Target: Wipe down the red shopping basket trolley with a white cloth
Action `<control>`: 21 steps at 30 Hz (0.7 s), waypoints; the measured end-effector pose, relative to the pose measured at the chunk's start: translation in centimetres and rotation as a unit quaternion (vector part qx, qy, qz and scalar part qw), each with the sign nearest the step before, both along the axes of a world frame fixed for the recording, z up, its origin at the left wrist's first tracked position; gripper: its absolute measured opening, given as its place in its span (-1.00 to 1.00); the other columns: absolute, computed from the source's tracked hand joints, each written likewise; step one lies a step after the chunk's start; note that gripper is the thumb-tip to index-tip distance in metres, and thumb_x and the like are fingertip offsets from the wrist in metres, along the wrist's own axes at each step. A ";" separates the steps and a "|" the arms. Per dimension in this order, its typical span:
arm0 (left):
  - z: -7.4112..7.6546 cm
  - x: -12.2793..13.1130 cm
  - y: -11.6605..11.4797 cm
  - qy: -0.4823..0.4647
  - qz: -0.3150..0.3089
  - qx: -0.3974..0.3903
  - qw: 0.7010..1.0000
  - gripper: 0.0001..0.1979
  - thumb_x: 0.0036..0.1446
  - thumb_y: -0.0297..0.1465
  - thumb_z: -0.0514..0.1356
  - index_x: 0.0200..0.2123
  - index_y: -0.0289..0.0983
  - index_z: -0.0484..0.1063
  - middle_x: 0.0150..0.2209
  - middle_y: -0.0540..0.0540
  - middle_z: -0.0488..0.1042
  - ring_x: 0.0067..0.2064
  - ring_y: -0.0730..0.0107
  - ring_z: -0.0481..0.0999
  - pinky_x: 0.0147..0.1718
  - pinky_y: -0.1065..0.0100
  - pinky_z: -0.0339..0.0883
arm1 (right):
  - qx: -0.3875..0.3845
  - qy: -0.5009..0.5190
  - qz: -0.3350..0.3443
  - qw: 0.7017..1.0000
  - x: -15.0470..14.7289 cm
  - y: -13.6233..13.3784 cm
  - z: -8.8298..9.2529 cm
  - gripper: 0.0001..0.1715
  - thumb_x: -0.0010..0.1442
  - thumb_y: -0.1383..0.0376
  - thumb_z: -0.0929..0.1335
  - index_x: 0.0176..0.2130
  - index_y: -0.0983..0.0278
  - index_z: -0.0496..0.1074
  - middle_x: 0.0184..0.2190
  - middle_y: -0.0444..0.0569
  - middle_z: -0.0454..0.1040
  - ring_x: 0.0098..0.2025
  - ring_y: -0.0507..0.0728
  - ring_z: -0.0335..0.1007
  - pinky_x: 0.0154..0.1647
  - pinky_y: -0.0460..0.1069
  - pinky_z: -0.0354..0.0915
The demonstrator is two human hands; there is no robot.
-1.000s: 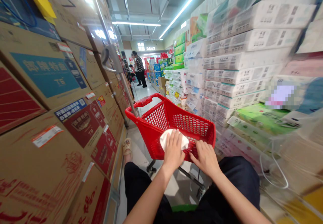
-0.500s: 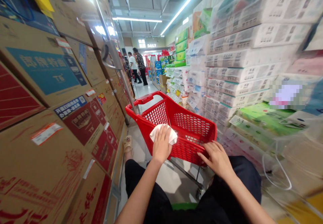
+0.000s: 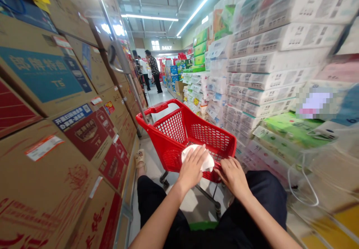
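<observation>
A red plastic shopping cart [image 3: 174, 136] stands in the aisle just in front of my knees. My left hand [image 3: 192, 168] presses a white cloth [image 3: 207, 163] against the cart's near rim, fingers laid over it. My right hand [image 3: 232, 176] rests on the same rim a little to the right, fingers curled on the red edge. Black trousers cover my legs below both arms.
Stacked brown and red cardboard cartons [image 3: 64, 129] wall the left side. Piles of wrapped tissue packs [image 3: 266, 80] fill the right. A metal post [image 3: 123, 69] rises by the cartons. Two people [image 3: 153, 69] stand far down the aisle. A sandalled foot [image 3: 140, 159] shows left of the cart.
My left hand has slid the cloth rightward along the near rim, back toward my right hand, which shifted slightly left on the rim. The cart stays put.
</observation>
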State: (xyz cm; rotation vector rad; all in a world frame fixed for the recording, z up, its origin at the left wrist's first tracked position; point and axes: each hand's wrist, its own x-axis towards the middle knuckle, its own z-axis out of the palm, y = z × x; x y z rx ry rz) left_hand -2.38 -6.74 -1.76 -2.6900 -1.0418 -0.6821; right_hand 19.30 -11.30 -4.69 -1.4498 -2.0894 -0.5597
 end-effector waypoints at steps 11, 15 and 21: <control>-0.9 0.0 -1.7 -0.050 0.051 -0.030 0.997 -0.11 -0.02 -0.49 0.16 0.41 -0.35 -0.04 0.48 -0.15 -0.24 0.49 0.07 -0.28 0.44 -0.06 -0.31 | -0.012 0.007 0.016 1.000 -3.3 -0.1 0.4 -0.80 0.37 0.24 0.24 -0.16 0.29 0.39 -0.26 0.03 0.49 -0.17 0.19 0.31 0.08 0.13 0.11; -0.8 0.3 -2.5 -0.020 -0.004 -0.035 0.999 -0.06 -0.01 -0.50 0.14 0.44 -0.28 -0.13 0.49 -0.07 -0.24 0.49 0.15 -0.24 0.44 0.03 -0.30 | -0.024 0.010 0.029 0.999 -2.5 0.3 0.6 -0.80 0.33 0.29 0.25 -0.10 0.31 0.40 -0.23 0.04 0.49 -0.15 0.20 0.31 0.08 0.13 0.14; 0.7 -1.6 0.8 -0.047 0.059 -0.021 0.997 -0.08 -0.01 -0.54 0.12 0.44 -0.27 -0.11 0.48 -0.10 -0.21 0.48 0.18 -0.20 0.44 -0.02 -0.30 | -0.015 0.029 0.013 0.999 -2.0 0.3 -0.2 -0.75 0.37 0.18 0.26 -0.15 0.29 0.42 -0.25 0.05 0.50 -0.13 0.21 0.37 0.15 0.18 0.17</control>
